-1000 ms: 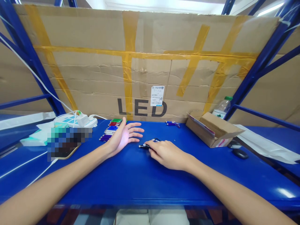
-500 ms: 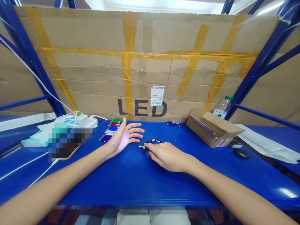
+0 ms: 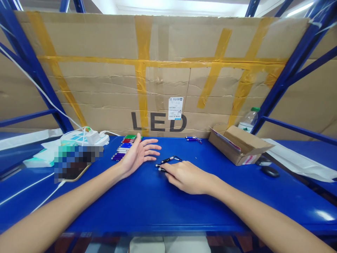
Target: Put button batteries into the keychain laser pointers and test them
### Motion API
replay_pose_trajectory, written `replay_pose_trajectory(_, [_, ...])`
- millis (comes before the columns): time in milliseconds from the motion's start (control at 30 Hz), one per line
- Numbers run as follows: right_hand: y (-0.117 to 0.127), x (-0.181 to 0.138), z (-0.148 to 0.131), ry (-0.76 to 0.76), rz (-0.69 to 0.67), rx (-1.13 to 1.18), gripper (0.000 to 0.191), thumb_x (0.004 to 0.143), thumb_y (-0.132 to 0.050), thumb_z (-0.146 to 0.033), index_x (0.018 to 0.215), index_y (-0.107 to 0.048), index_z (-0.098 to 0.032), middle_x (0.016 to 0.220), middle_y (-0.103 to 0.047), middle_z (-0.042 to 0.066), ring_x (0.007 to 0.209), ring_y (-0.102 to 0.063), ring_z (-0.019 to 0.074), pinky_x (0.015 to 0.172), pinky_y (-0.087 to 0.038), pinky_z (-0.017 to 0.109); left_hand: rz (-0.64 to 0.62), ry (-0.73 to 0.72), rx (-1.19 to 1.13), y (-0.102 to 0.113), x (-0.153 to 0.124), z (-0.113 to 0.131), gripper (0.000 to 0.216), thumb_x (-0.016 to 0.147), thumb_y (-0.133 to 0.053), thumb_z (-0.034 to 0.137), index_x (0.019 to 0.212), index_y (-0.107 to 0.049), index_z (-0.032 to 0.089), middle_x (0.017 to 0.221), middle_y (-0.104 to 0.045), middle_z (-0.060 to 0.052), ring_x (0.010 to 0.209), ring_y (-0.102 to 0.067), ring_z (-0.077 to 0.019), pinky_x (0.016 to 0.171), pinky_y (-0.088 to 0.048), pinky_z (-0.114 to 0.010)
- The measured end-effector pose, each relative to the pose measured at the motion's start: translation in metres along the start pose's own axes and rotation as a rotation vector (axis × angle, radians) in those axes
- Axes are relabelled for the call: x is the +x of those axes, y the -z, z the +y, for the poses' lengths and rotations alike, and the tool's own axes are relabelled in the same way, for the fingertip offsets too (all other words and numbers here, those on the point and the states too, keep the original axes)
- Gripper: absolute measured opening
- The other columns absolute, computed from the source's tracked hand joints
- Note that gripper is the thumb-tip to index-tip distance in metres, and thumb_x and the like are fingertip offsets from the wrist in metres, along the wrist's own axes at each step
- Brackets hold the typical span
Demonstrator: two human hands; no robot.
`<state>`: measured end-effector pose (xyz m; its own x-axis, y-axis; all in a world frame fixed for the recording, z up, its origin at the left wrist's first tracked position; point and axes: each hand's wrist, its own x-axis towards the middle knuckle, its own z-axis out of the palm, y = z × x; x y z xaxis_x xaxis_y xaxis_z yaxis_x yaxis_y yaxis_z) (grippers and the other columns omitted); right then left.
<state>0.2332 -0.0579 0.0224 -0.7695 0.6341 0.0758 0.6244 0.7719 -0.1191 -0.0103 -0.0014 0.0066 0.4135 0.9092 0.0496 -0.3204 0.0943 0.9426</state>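
My right hand [image 3: 188,177] is palm down near the middle of the blue table, its fingers closed on a small black keychain flashlight [image 3: 162,169] with a silver end. Most of that flashlight is hidden under the fingers. Just beyond it, another black flashlight [image 3: 166,160] lies on the table with a black clip. A silver tip of a further black one shows between the two. My left hand [image 3: 134,156] is open and holds nothing, its palm turned right and fingers apart. Behind its thumb lies a row of colored flashlights [image 3: 123,149]: green, red, blue, white and purple.
Blue and purple flashlights [image 3: 193,139] lie at the back. An open cardboard box [image 3: 237,146], a bottle [image 3: 249,119] and a black mouse-like object [image 3: 270,171] are at right. A phone [image 3: 75,172], cables and a power strip [image 3: 104,140] occupy the left. Cardboard [image 3: 113,88] walls the back.
Under my right fingers, the silver ends of two black flashlights now show apart, where one showed before. The nearer one has shifted toward me. My left hand stays open in place.
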Motion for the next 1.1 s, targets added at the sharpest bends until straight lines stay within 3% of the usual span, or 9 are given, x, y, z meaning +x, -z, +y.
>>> replay_pose_trajectory(100, [0.0014, -0.0009, 0.0002, -0.045, 0.029, -0.013, 0.029, 0.114, -0.039, -0.027, 0.136, -0.057, -0.022, 0.113, -0.077, 0.009, 0.094, -0.073, 0.0233, 0.071, -0.040, 0.031, 0.007, -0.003, -0.006, -0.0004, 0.0000, 0.0003, 0.079, 0.107, -0.030, 0.075, 0.132, -0.071, 0.012, 0.124, -0.076, -0.021, 0.099, -0.075, -0.0269, 0.081, -0.061, -0.034])
replay_pose_trajectory(233, [0.0048, -0.0007, 0.0023, -0.147, 0.012, -0.059, 0.026, 0.114, -0.036, -0.027, 0.125, -0.059, -0.020, 0.105, -0.077, 0.008, 0.084, -0.072, 0.0224, 0.065, -0.035, 0.031, 0.025, 0.000, 0.000, -0.0027, -0.0017, 0.0018, 0.079, 0.106, -0.033, 0.076, 0.133, -0.071, 0.012, 0.123, -0.076, -0.021, 0.100, -0.075, -0.0273, 0.081, -0.061, -0.034])
replay_pose_trajectory(533, [-0.0013, 0.0003, 0.0017, -0.045, 0.022, -0.024, 0.028, 0.114, -0.039, -0.027, 0.133, -0.058, -0.021, 0.115, -0.077, 0.010, 0.099, -0.074, 0.0252, 0.073, -0.043, 0.032, 0.015, 0.004, -0.002, -0.0021, -0.0005, 0.0006, 0.079, 0.106, -0.032, 0.076, 0.132, -0.070, 0.011, 0.123, -0.076, -0.021, 0.098, -0.075, -0.0269, 0.080, -0.061, -0.034])
replay_pose_trajectory(900, [0.0002, 0.0016, 0.0029, -0.100, -0.013, -0.053, 0.023, 0.113, -0.043, -0.028, 0.129, -0.058, -0.022, 0.113, -0.077, 0.008, 0.096, -0.074, 0.0256, 0.068, -0.038, 0.032, -0.007, -0.014, 0.008, -0.0021, -0.0017, 0.0013, 0.079, 0.106, -0.034, 0.077, 0.133, -0.071, 0.013, 0.124, -0.076, -0.020, 0.100, -0.074, -0.0270, 0.083, -0.060, -0.035])
replay_pose_trajectory(1100, [-0.0014, 0.0023, 0.0028, -0.158, -0.009, -0.059, 0.015, 0.111, -0.048, -0.033, 0.117, -0.054, -0.021, 0.102, -0.077, 0.007, 0.084, -0.073, 0.0247, 0.064, -0.034, 0.032, -0.008, 0.002, 0.015, -0.0014, -0.0015, -0.0005, 0.081, 0.105, -0.032, 0.078, 0.134, -0.069, 0.012, 0.126, -0.075, -0.021, 0.101, -0.074, -0.0271, 0.082, -0.060, -0.034])
